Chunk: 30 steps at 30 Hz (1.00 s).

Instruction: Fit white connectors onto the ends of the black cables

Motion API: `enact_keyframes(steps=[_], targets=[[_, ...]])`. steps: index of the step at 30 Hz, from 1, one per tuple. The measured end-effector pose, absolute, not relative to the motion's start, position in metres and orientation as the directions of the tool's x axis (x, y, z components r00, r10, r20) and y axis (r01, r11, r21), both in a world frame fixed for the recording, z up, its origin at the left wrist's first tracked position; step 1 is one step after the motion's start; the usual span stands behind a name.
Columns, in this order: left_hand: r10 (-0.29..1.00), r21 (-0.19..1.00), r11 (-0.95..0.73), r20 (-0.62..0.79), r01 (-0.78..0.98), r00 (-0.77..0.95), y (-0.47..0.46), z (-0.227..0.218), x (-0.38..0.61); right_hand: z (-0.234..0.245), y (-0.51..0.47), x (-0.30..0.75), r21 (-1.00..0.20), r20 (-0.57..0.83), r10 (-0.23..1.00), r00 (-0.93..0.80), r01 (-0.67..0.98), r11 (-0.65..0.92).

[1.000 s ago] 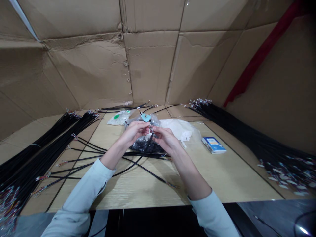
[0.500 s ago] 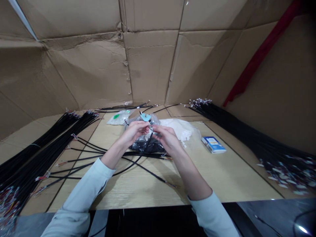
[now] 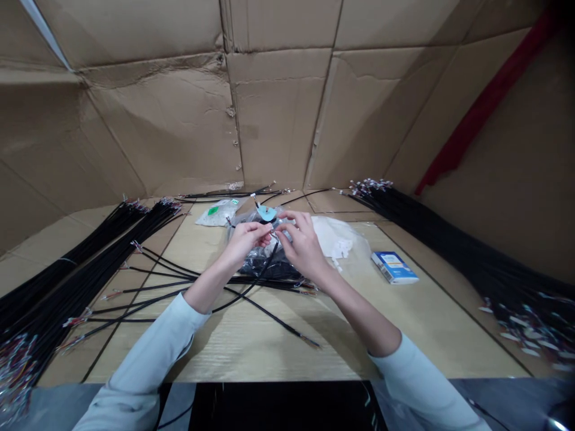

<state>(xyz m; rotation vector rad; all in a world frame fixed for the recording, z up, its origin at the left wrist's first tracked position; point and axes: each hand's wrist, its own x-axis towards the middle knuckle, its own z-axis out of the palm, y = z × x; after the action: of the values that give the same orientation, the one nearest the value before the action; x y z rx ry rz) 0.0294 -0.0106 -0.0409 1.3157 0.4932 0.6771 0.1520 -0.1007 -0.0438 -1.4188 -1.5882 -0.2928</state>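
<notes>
My left hand (image 3: 250,238) is closed in a pinch, with a small whitish connector (image 3: 272,228) at its fingertips, mostly hidden. Facing it, my right hand (image 3: 300,240) has thumb and forefinger at the thin wires on the end of a black cable (image 3: 264,270); another finger is raised away. From there the cable hangs down and curves left under my left forearm. Just beyond the fingertips is a light-blue rounded piece (image 3: 266,213). Behind and below both hands lies a clear plastic bag (image 3: 251,263) with dark contents.
Loose black cables (image 3: 153,290) cross the table on the left, beside thick cable bundles (image 3: 103,257). Another large bundle (image 3: 431,239) runs along the right. A blue-and-white box (image 3: 394,267), a white bag (image 3: 330,230) and a small bag with a green label (image 3: 217,212) lie around. Cardboard walls (image 3: 278,120) stand behind.
My right hand has shifted slightly and lifted one finger, its elbow moving out to the right. The left hand stays nearly in place, still pinching. The view has shifted slightly.
</notes>
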Motion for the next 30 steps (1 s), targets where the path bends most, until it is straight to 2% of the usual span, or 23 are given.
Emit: enact_keyframes(steps=[3,6,9,13,16,23,30], targets=[[0.729,0.984,0.101,0.030,-0.150,0.684,-0.013,-0.047,0.027,-0.044,-0.093,0.154,-0.612,0.631,0.738,0.241,0.739,0.282],[0.764,0.981,0.098,0.032,-0.165,0.644,-0.015,-0.054,0.026,-0.041,-0.087,0.154,-0.871,0.383,0.868,0.316,0.436,0.225],[0.807,0.981,0.051,0.069,-0.185,0.586,-0.016,-0.060,0.028,-0.038,-0.084,0.152,-0.980,0.172,0.947,0.270,0.142,0.138],[0.852,0.978,-0.043,0.142,-0.203,0.505,-0.018,-0.065,0.028,-0.040,-0.084,0.152,-0.988,-0.076,0.979,0.189,-0.148,-0.048],[0.851,0.972,-0.019,0.139,-0.235,0.506,-0.021,-0.069,0.025,-0.046,-0.083,0.153,-0.958,-0.196,0.968,0.158,-0.242,-0.155],[0.764,0.920,0.295,-0.064,-0.260,0.642,-0.025,-0.076,0.018,-0.055,-0.086,0.153,-0.957,-0.145,0.987,0.069,-0.262,-0.122],[0.702,0.862,0.423,-0.116,-0.280,0.703,-0.027,-0.075,0.019,-0.049,-0.090,0.156,-0.928,-0.263,0.965,0.013,-0.278,-0.250]])
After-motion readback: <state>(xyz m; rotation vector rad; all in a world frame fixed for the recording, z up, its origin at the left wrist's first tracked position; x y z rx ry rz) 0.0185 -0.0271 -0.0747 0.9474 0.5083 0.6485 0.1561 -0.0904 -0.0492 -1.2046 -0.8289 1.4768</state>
